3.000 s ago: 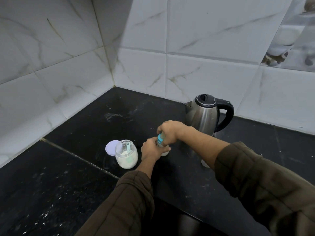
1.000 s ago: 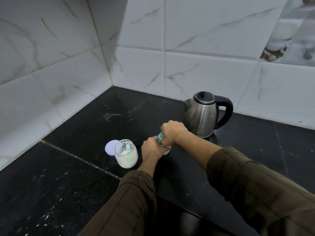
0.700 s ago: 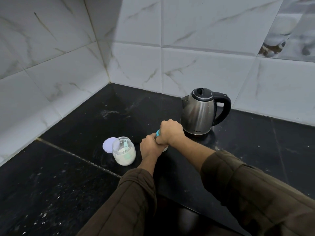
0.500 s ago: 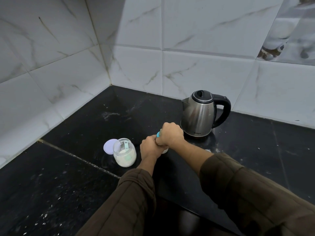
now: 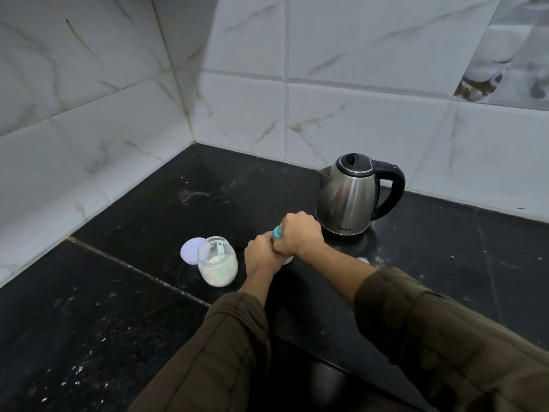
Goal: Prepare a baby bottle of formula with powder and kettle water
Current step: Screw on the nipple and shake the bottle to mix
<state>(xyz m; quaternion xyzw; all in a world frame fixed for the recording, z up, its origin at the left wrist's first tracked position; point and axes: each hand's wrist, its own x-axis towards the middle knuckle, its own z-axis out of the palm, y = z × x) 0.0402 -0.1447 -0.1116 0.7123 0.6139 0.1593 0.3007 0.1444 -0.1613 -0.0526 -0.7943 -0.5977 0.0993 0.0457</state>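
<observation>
On the black stone countertop, in a corner closed by walls of white marbled tile, the objects stand in a rough row. At far left a round lavender lid lies flat, just beside the jar and partly hidden behind its rim. The jar is clear, rounded and uncovered. It holds white powder to about half its height, and a pale scoop leans inside against the glass.

Right of the jar, and apart from it, the left hand curls round the lower body of the baby bottle. The bottle stands upright on the counter between jar and kettle. Only its teal collar and a sliver of pale base show between the two hands. The right hand is closed over the bottle's top, fingers wrapped round the collar. What lies under the palm cannot be told.

Both forearms emerge from dark brown sleeves. A small white object, too small to identify, lies on the counter just beyond the right forearm. Just behind the right hand stands the kettle, of brushed steel with a black lid and handle. Its lid is down, its spout points left and its handle right. At upper right one patterned tile breaks the plain wall.
</observation>
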